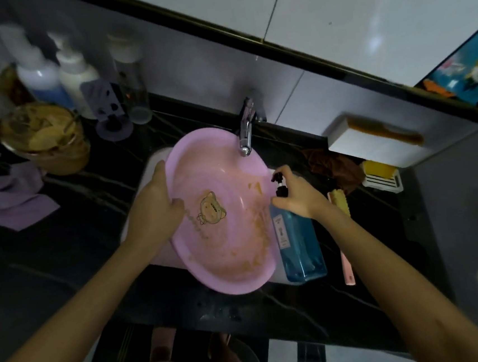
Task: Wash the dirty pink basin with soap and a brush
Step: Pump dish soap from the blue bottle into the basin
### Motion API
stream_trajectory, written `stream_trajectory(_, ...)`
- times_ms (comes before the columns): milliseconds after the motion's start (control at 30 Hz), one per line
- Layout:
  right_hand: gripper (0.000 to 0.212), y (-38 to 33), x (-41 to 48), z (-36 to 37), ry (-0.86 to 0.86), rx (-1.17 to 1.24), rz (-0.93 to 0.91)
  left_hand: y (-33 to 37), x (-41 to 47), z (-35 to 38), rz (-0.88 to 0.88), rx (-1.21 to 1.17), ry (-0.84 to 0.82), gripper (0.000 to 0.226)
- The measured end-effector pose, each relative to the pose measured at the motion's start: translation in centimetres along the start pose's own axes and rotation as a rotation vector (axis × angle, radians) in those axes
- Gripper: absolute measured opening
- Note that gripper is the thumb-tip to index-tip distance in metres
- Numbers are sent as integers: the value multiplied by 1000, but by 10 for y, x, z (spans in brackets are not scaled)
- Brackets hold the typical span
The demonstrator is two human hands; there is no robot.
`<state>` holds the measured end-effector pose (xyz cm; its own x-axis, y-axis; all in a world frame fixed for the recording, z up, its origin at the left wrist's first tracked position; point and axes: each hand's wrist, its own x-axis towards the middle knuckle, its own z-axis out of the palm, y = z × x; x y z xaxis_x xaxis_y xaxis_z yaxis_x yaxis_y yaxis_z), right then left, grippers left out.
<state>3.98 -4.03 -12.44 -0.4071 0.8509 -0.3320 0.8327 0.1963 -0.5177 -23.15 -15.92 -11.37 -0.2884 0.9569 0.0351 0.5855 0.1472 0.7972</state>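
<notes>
The pink basin [231,240] sits tilted in the white sink under the chrome tap [245,127]. Brown dirt streaks its inside, and a cartoon bear is printed on its bottom. My left hand [156,209] grips the basin's left rim, thumb inside. A blue soap bottle [298,245] with a black pump stands against the basin's right rim. My right hand [294,193] is closed around the bottle's neck, a finger on the pump head. A pink-handled brush [342,229] with yellow bristles lies on the counter right of the bottle, partly hidden by my right forearm.
Dark marble counter [51,272] all around. Back left: bottles [47,79], a clear jar, a brown bowl [50,140], a purple cloth [12,199]. Right of the tap: a brown rag [333,169], a white wall box [374,141], a yellow sponge [381,171].
</notes>
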Motion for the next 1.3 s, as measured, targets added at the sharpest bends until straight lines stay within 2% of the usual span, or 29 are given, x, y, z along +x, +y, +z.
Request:
stream_trajectory(133,49,-1,21,-5,-66,-73,-40,1,-2,2,-1,34,25,69)
stream_trajectory(367,40,8,30,-4,-96,-5,-6,2,-4,4,7,48,51,69)
stream_trajectory(533,33,21,1,14,-135,113,57,0,-3,4,4,54,57,68)
stream_trajectory(867,40,27,-79,63,-256,168,105,-6,-8,6,14,11,98,69)
stream_trajectory(1033,39,4,-106,81,-305,249,122,-12,-11,7,-4,-16,108,67)
stream_trajectory(1300,35,-48,-129,103,-253,334,-21,-18,-10,5,-1,-14,99,69)
